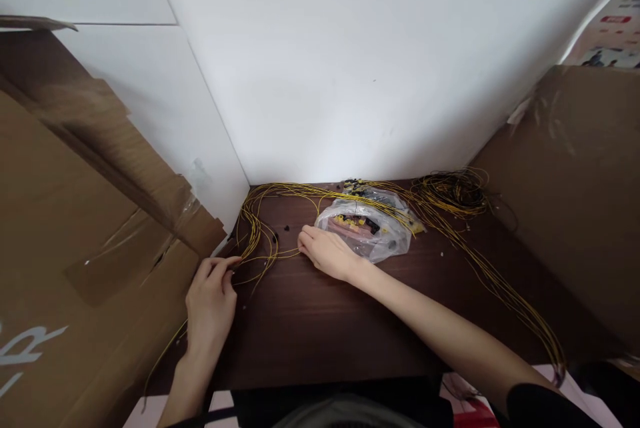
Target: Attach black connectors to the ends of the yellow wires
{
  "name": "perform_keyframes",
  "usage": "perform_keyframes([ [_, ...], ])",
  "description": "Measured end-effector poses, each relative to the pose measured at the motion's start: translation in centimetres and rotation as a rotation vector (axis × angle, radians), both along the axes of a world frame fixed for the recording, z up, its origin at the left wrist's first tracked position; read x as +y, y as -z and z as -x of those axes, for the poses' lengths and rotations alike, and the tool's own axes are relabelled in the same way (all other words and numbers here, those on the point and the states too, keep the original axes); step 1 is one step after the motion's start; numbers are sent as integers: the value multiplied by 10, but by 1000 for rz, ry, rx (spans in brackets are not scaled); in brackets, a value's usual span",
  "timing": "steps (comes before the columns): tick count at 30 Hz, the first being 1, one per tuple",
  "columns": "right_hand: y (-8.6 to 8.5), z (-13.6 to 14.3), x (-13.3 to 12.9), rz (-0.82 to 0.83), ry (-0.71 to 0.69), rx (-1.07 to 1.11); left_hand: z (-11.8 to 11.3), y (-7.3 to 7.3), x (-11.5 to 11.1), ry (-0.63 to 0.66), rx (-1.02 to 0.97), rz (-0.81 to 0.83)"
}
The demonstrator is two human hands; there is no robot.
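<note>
Thin yellow wires [257, 231] curve in a loose bundle along the back left of the dark wooden table. At their lower left, my left hand [213, 288] has its thumb and forefinger pinched on a yellow wire. My right hand [327, 253] is closed at the end of a yellow wire running toward the left bundle; its fingertips are partly hidden. Just behind and right of that hand lies a clear plastic bag [393, 248]. Inside the bag are small yellow and black parts [357, 223].
Cardboard walls stand at left [100, 215] and right [565, 201], with a white panel [350, 81] behind. A dark coil of wire [453, 193] lies at the back right. More yellow wires [505, 291] run over the table's front right edge. Small black bits [287, 229] lie on the table.
</note>
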State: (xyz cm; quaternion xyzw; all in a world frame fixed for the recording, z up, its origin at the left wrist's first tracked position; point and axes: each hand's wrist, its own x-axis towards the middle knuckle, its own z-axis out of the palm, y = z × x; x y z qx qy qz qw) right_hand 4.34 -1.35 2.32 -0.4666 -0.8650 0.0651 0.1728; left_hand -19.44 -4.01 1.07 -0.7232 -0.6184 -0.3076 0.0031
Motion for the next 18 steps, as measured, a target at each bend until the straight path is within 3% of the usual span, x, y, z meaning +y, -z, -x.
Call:
perform_keyframes([
  [4,-6,-11,1,88,41,216,-1,5,1,14,48,-8],
  [10,-18,-22,1,25,57,293,-5,8,0,3,19,-20],
  [15,-25,-24,-2,20,55,344,-15,-2,-5,-8,-48,-92],
  [18,-28,-20,-4,59,50,395,-23,-12,-6,87,-9,-183],
])
